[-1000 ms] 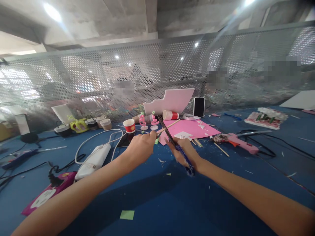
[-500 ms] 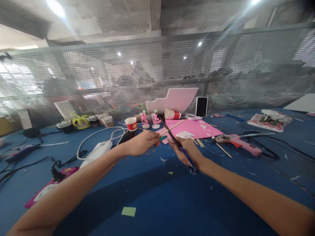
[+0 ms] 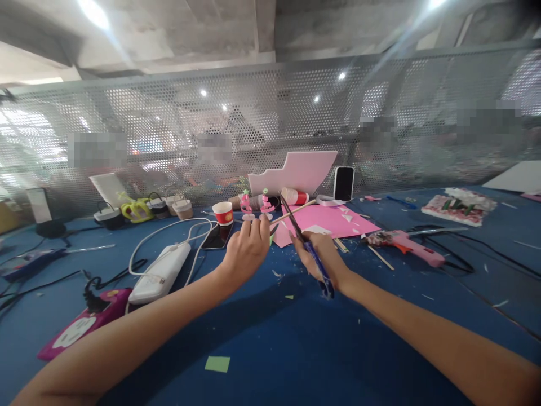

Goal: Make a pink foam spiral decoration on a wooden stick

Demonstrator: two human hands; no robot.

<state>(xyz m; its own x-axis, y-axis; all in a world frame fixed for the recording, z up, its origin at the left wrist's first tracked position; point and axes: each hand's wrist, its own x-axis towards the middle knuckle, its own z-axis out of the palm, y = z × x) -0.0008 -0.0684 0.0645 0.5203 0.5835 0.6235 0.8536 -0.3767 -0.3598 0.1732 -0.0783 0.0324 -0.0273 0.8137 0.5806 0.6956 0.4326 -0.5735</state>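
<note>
Frame centre: our left grip (image 3: 248, 247) holds thin stick (image 3: 305, 206) | right grip (image 3: 324, 255) holds scissors (image 3: 314, 257) | we judge thin stick not yet cut

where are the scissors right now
In the head view, the blue-handled scissors are in the right hand, just right of centre, their blades crossing the thin stick held by the left hand.

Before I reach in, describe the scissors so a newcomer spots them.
Over the blue table, near the bright pink sheet, find the right hand. It holds the scissors, blades pointing away; blue handles set them apart from the pale stick.
</note>
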